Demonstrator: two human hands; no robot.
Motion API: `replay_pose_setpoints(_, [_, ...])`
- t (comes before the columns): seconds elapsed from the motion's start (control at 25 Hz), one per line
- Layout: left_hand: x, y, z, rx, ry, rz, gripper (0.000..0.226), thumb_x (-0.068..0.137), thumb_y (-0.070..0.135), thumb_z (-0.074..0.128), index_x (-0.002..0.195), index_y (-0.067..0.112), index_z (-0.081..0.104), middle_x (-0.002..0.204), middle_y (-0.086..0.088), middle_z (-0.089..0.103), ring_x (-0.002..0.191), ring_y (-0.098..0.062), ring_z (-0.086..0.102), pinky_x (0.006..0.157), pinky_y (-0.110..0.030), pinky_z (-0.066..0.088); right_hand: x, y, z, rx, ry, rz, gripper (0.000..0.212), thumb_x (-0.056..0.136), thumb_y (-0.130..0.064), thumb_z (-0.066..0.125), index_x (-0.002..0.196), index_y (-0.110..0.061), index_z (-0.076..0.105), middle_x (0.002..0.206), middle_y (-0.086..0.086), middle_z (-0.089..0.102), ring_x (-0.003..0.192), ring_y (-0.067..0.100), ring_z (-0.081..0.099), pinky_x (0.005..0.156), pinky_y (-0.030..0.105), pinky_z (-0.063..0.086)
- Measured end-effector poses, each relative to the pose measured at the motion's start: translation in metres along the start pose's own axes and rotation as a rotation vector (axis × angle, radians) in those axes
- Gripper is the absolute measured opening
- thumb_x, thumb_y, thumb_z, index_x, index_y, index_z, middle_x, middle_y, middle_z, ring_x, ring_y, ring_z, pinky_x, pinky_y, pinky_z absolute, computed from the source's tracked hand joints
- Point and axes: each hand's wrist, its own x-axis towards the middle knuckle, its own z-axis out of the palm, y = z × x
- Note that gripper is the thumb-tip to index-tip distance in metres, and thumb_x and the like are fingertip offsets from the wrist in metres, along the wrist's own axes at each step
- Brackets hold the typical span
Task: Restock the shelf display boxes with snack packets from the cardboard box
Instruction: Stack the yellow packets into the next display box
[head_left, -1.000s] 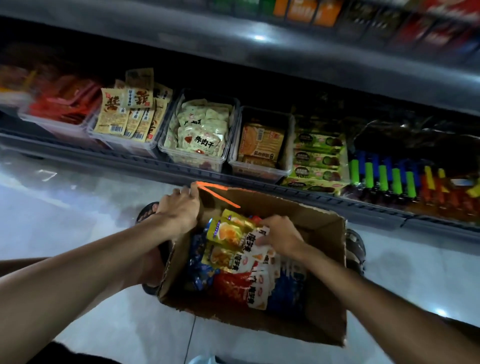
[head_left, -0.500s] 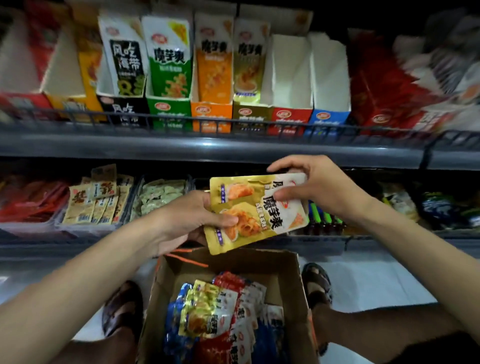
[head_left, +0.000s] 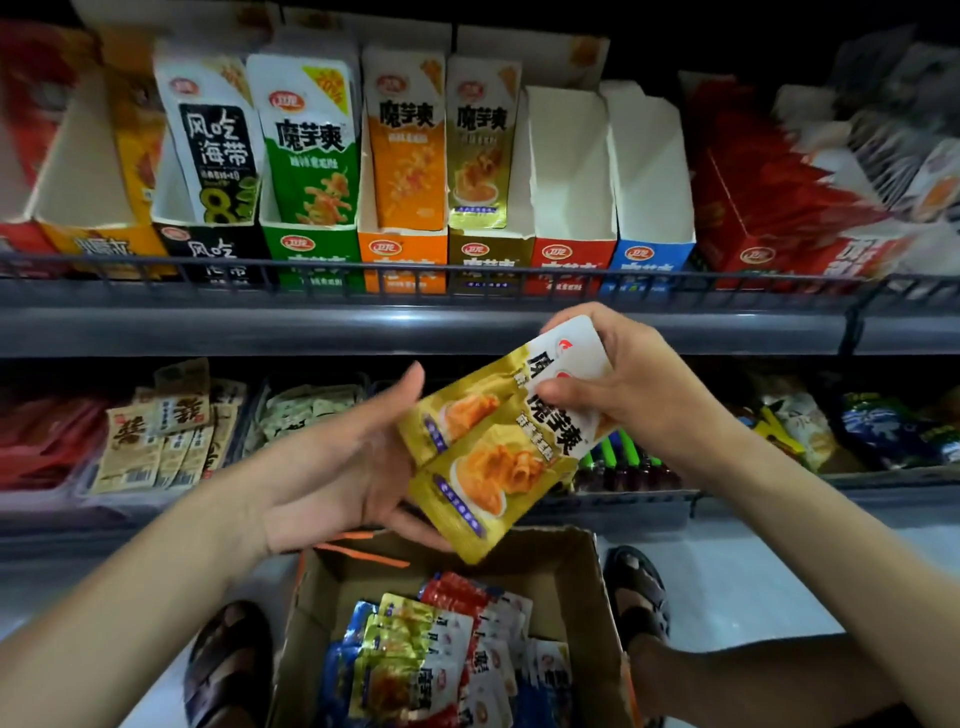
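our right hand (head_left: 631, 387) pinches the gold packets (head_left: 483, 467) by the top, left hand (head_left: 332, 467) flat beneath, over the well-stocked cardboard box (head_left: 589, 587); along the shelf (head_left: 363, 330) front edge the red display box (head_left: 569, 260) and blue display box (head_left: 647, 260) stand empty, so we judge most restocking remains.

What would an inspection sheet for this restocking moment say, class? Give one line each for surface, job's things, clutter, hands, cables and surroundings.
Surface: upper shelf with a wire front rail; pale floor below.
Job's things: gold packets held between both hands; cardboard box on the floor, holding mixed packets; gold display box holds stock; red display box and blue display box look empty.
Clutter: nothing seen.
Hands: right hand pinches the packets' top; left hand open, supporting their lower end.
Cables: nothing seen.
Surroundings: tan snack packets on the lower shelf; a sandal beside the box.
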Motion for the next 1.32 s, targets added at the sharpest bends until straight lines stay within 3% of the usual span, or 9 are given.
replay_pose_setpoints(0.08, [-0.002, 0.0, -0.005, -0.056, -0.115, -0.036, 0.083, 0.075, 0.068, 0.062, 0.133, 0.008, 0.057, 0.136, -0.024, 0.054, 0.123, -0.04, 0.053, 0.099, -0.062, 0.042, 0.0, -0.005, 0.002, -0.041, -0.128, -0.008, 0.033, 0.079, -0.006, 0.077, 0.107, -0.012, 0.059, 0.095, 0.007, 0.073, 0.083, 0.02, 0.073, 0.065, 0.031, 0.06])
replay_pose_setpoints(0.2, [0.004, -0.004, 0.006, 0.057, -0.134, -0.113, 0.063, 0.072, 0.061, 0.073, 0.117, 0.017, 0.07, 0.121, -0.014, 0.067, 0.11, -0.032, 0.063, 0.101, -0.06, 0.041, 0.003, -0.008, 0.01, -0.13, -0.242, -0.006, 0.026, 0.081, -0.01, 0.077, 0.102, -0.007, 0.061, 0.093, 0.005, 0.075, 0.08, 0.021, 0.074, 0.068, 0.038, 0.062])
replay_pose_setpoints(0.32, [0.012, -0.012, 0.016, 0.112, -0.317, -0.187, 0.056, 0.093, 0.037, 0.059, 0.14, 0.01, 0.047, 0.139, -0.023, 0.051, 0.126, -0.047, 0.048, 0.093, -0.057, 0.048, 0.007, -0.01, 0.01, -0.124, -0.24, -0.018, 0.02, 0.083, -0.014, 0.074, 0.097, -0.003, 0.064, 0.089, 0.007, 0.076, 0.077, 0.022, 0.074, 0.068, 0.037, 0.061])
replay_pose_setpoints(0.48, [0.017, -0.017, 0.023, 0.078, -0.155, -0.165, 0.042, 0.097, 0.023, 0.055, 0.136, 0.009, 0.052, 0.115, -0.018, 0.061, 0.115, -0.044, 0.057, 0.085, -0.056, 0.054, 0.007, -0.006, 0.013, -0.063, -0.157, -0.011, 0.023, 0.088, -0.018, 0.069, 0.098, 0.002, 0.065, 0.088, 0.014, 0.075, 0.077, 0.027, 0.073, 0.068, 0.038, 0.06])
replay_pose_setpoints(0.6, [0.02, -0.02, 0.031, 0.154, 0.077, -0.085, 0.034, 0.095, 0.023, 0.059, 0.127, 0.01, 0.061, 0.109, -0.018, 0.067, 0.102, -0.035, 0.066, 0.08, -0.051, 0.058, 0.005, 0.003, 0.023, -0.128, 0.042, -0.013, 0.02, 0.088, -0.028, 0.07, 0.099, -0.011, 0.068, 0.09, 0.006, 0.074, 0.082, 0.021, 0.072, 0.076, 0.045, 0.059])
replay_pose_setpoints(0.72, [0.024, -0.024, 0.034, 0.263, 0.311, -0.008, 0.035, 0.089, 0.032, 0.066, 0.119, 0.015, 0.063, 0.107, -0.014, 0.071, 0.094, -0.028, 0.071, 0.076, -0.047, 0.06, -0.002, 0.01, 0.033, -0.253, 0.194, -0.048, 0.034, 0.09, -0.037, 0.066, 0.123, -0.033, 0.058, 0.114, -0.011, 0.062, 0.102, 0.001, 0.059, 0.086, 0.023, 0.05])
replay_pose_setpoints(0.84, [0.03, -0.029, 0.036, 0.348, 0.427, 0.014, 0.033, 0.09, 0.032, 0.066, 0.118, 0.016, 0.063, 0.104, -0.011, 0.069, 0.09, -0.022, 0.07, 0.073, -0.038, 0.061, -0.012, 0.012, 0.048, -0.233, 0.189, -0.081, 0.052, 0.088, -0.047, 0.06, 0.137, -0.044, 0.043, 0.127, -0.011, 0.042, 0.115, -0.006, 0.044, 0.088, 0.006, 0.042])
replay_pose_setpoints(1.12, [0.043, -0.032, 0.039, 0.45, 0.475, 0.117, 0.019, 0.097, 0.026, 0.056, 0.109, 0.012, 0.063, 0.097, -0.009, 0.066, 0.093, -0.021, 0.064, 0.078, -0.037, 0.06, -0.012, 0.008, 0.065, -0.012, 0.263, -0.093, 0.054, 0.087, -0.047, 0.059, 0.137, -0.044, 0.041, 0.128, -0.01, 0.034, 0.119, 0.0, 0.043, 0.092, 0.013, 0.047])
replay_pose_setpoints(1.32, [0.044, -0.029, 0.048, 0.472, 0.439, 0.136, 0.021, 0.1, 0.026, 0.052, 0.114, 0.011, 0.057, 0.098, -0.003, 0.063, 0.094, -0.021, 0.066, 0.074, -0.033, 0.06, -0.009, 0.006, 0.066, 0.045, 0.32, -0.075, 0.037, 0.091, -0.034, 0.065, 0.124, -0.039, 0.047, 0.125, -0.008, 0.037, 0.113, 0.006, 0.048, 0.091, 0.021, 0.049])
